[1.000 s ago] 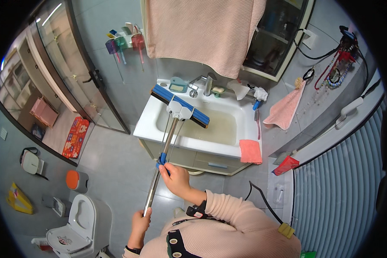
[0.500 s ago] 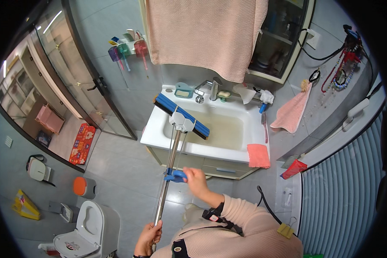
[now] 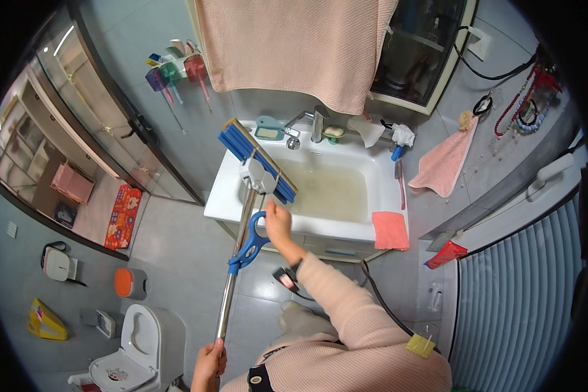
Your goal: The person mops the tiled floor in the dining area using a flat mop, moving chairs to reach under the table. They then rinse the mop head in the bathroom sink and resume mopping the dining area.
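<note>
A sponge mop point(image 3: 227, 300) slants up from the lower edge on its silver pole. My left hand point(image 3: 210, 363) is closed round the pole's lower end. With fingers curled, my right hand point(image 3: 279, 225) grips the upper end of the mop's blue lever point(image 3: 249, 247), which swings out from the pole. The blue sponge head point(image 3: 238, 145) is tilted over the left rim of the white sink point(image 3: 391, 189). Cloudy water point(image 3: 330, 193) stands in the basin. Part of the lever's end is hidden by my fingers.
Behind the basin stand a faucet point(image 3: 318, 124) and soap dishes. A coral cloth point(image 3: 391, 230) hangs over the sink's front right corner. A toilet point(image 3: 157, 346) and an orange-lidded bin point(image 3: 130, 282) are at lower left. A glass door point(image 3: 104, 98) stands left of the sink.
My right hand has pushed the blue lever up along the pole, toward the mop head. The head has tipped, its pale edge now uppermost. My left hand has shifted slightly left.
</note>
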Available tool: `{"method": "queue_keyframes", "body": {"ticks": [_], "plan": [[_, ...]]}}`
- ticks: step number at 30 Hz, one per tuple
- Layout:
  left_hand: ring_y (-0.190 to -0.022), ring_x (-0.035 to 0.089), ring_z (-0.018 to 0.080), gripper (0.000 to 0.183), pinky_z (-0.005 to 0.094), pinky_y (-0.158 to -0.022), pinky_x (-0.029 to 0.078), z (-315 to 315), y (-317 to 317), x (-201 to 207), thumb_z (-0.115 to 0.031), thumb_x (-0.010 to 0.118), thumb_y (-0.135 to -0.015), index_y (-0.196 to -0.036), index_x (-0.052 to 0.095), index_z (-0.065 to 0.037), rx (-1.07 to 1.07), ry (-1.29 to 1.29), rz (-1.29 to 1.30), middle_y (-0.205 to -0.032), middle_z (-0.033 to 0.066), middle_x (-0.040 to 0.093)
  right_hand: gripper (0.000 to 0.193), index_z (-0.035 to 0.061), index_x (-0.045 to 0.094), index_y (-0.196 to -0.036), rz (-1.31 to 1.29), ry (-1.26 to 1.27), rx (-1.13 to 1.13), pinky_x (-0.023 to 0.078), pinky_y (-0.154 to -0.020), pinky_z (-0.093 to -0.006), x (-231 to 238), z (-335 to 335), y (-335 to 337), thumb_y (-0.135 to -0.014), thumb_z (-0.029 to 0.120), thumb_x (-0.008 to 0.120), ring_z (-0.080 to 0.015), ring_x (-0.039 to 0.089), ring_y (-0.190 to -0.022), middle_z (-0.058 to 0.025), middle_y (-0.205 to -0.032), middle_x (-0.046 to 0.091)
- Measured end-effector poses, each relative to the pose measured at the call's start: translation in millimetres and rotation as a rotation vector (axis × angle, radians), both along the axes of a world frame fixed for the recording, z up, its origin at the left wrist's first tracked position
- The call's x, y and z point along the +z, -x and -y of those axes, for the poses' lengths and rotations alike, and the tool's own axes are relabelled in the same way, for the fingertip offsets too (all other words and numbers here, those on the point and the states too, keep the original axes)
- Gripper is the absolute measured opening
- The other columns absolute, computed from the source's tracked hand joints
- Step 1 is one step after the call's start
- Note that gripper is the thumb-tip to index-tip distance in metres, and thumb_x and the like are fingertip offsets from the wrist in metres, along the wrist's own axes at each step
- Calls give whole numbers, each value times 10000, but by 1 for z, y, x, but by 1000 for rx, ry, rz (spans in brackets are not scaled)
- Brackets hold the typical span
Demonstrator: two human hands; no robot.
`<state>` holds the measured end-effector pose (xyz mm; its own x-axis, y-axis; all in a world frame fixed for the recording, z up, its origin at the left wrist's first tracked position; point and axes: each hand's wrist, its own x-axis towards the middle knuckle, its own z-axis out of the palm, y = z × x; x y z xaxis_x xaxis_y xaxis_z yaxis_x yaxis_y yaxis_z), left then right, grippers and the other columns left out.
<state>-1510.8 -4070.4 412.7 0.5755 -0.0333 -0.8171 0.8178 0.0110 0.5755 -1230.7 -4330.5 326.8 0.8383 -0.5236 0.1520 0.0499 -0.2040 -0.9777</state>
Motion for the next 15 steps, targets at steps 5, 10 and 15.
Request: {"method": "queue_keyframes", "body": {"ticks": [5, 10, 15], "plan": [[-358, 276, 62, 444, 233, -335, 195, 5, -26, -19, -481, 555, -894, -684, 452, -104, 26, -19, -5, -492, -41, 357, 458, 14, 473, -625, -77, 112, 145, 351, -480, -377, 57, -9, 116, -957, 330, 476, -205, 384, -452, -109, -494, 397], [-350, 266, 53, 454, 242, -323, 191, 11, -46, -22, -481, 544, -900, -649, 436, -119, -32, -60, 59, -480, -56, 349, 435, 36, 470, -672, -32, 114, 253, 334, -482, -358, 71, -40, 164, -987, 327, 397, -203, 397, -471, -76, -527, 398], [-348, 288, 56, 464, 240, -320, 199, 17, -45, -17, -474, 527, -911, -643, 433, -108, -46, -163, 80, -481, -46, 365, 383, 33, 506, -694, -83, 34, 325, 352, -489, -397, 77, -29, 159, -976, 280, 425, -318, 468, -499, -131, -558, 481]]}}
